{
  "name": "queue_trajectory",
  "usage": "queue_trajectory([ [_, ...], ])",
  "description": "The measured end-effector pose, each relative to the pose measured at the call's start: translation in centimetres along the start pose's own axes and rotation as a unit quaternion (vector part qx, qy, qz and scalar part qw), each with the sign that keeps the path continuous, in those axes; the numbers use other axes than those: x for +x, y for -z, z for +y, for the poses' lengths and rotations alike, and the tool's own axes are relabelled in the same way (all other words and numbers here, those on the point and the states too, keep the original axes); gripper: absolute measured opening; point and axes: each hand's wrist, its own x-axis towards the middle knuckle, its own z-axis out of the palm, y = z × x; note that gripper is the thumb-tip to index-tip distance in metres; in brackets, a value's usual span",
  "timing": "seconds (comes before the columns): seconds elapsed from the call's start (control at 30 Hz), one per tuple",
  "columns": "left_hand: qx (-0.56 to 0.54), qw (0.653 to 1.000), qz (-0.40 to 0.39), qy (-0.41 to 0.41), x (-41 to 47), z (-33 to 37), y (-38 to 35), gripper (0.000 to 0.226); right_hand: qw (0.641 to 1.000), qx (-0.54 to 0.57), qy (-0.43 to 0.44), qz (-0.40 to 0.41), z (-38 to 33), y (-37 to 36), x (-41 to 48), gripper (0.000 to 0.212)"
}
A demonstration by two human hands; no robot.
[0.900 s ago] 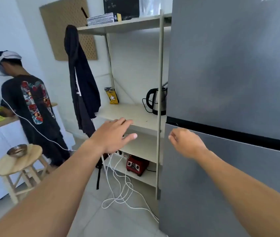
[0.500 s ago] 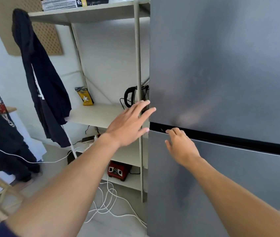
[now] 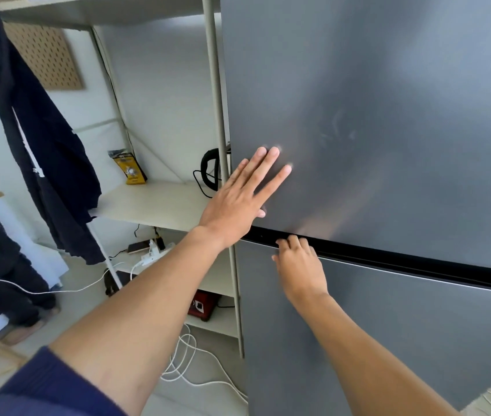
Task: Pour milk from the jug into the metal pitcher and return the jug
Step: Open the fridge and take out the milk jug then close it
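Fingers (image 3: 263,172) of left hand (image 3: 235,205) straight, flat on upper door (image 3: 388,115) | right hand (image 3: 301,268) fingers curled over lower door (image 3: 388,340) edge

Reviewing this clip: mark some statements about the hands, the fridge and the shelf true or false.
1. The left hand lies flat on the upper fridge door. True.
2. The right hand holds a milk jug. False: no jug is in view; its fingertips reach into the black gap between the doors.
3. The upper fridge door stands wide open. False: it looks closed.
4. A dark jacket hangs at the left end of the shelf unit. True.
5. The yellow packet lies on the floor. False: it stands on a shelf.
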Motion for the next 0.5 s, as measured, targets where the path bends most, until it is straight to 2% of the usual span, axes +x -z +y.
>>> queue_trajectory([
  [0.27,-0.022,1.000,0.012,0.001,-0.1,-0.3,-0.9,0.101,0.997,-0.009,-0.052,0.049,-1.2,0.0,0.0,0.014],
  [0.4,-0.043,0.999,0.019,-0.008,-0.3,-0.6,-1.3,0.100,0.995,-0.018,-0.069,0.065,-1.7,-0.4,-0.2,0.019],
  [0.5,-0.055,0.998,0.035,-0.025,-0.3,-1.1,-1.9,0.099,0.992,-0.019,-0.062,0.107,-2.2,-0.7,-1.3,0.024],
])
